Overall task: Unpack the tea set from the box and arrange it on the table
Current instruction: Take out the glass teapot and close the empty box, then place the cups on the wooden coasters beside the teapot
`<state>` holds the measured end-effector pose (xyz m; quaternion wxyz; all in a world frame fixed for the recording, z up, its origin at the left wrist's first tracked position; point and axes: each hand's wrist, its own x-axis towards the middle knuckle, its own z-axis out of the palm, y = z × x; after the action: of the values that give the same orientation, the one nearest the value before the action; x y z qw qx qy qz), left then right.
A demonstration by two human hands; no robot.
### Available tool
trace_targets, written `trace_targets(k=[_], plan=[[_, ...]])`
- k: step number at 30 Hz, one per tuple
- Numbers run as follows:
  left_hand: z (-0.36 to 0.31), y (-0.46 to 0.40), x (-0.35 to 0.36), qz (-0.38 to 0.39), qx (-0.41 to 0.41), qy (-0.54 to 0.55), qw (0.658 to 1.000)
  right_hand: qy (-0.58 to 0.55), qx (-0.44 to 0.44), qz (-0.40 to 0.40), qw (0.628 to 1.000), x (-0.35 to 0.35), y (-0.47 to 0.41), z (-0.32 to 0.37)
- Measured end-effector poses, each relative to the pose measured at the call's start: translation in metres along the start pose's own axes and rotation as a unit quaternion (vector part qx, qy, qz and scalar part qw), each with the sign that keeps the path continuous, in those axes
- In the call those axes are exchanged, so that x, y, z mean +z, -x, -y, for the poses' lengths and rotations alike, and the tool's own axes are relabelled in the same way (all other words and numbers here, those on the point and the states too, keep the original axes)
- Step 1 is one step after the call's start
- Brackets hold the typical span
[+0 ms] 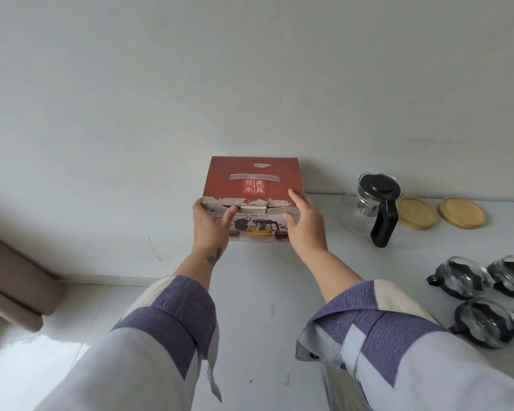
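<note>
Red cardboard box [251, 200], likely light and stiff, clasped at its side edges between left hand [210, 225] and right hand [306, 223].

Plain white wall [250, 69] fills the upper part of the view, faint scuffs and a thin crack-like mark low down. Brown curtain [15, 280] hangs at the far left, its folds reaching the pale glossy floor [42, 345]. Bright patch of light on the floor below the curtain. A white baseboard [107, 280] runs along the foot of the wall.
</note>
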<state>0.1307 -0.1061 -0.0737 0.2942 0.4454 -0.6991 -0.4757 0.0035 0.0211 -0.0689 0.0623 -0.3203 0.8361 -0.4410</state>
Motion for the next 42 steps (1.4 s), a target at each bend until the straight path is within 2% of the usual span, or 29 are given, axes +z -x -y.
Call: trace_targets(k=[8,12,15,18,21,23,27,29,34,38,42], plan=[[0.003,-0.002,0.004,-0.006,0.000,-0.002,1.000,0.032,-0.013,-0.005,0.999,0.002,-0.004,-0.003],[0.001,-0.003,0.004,-0.004,-0.005,-0.054,0.999,0.059,-0.008,0.024,0.998,-0.005,-0.004,0.001],[-0.005,0.002,0.007,-0.060,0.033,-0.134,0.989,0.061,0.014,0.051,0.997,-0.018,0.007,0.001],[-0.016,0.016,0.017,-0.124,0.087,-0.215,0.965,0.052,0.028,0.038,0.998,-0.035,0.027,-0.004],[-0.033,0.030,0.031,-0.151,0.101,-0.263,0.947,0.050,0.036,0.023,0.998,-0.054,0.045,-0.014],[-0.043,0.040,0.045,-0.115,0.126,-0.316,0.933,0.051,0.037,0.011,0.998,-0.070,0.053,-0.022],[-0.040,0.062,0.076,0.025,0.174,-0.439,0.881,0.062,0.043,-0.002,0.997,-0.102,0.063,-0.040],[-0.035,0.066,0.084,0.036,0.161,-0.461,0.872,0.064,0.039,-0.007,0.997,-0.115,0.066,-0.047],[-0.035,0.060,0.082,0.056,0.168,-0.419,0.891,0.062,0.035,-0.002,0.997,-0.133,0.068,-0.065],[-0.029,0.050,0.075,0.065,0.199,-0.368,0.906,0.057,0.031,0.034,0.997,-0.133,0.063,-0.070],[-0.028,0.038,0.071,0.073,0.190,-0.348,0.915,0.058,0.022,0.073,0.995,-0.118,0.053,-0.065]])
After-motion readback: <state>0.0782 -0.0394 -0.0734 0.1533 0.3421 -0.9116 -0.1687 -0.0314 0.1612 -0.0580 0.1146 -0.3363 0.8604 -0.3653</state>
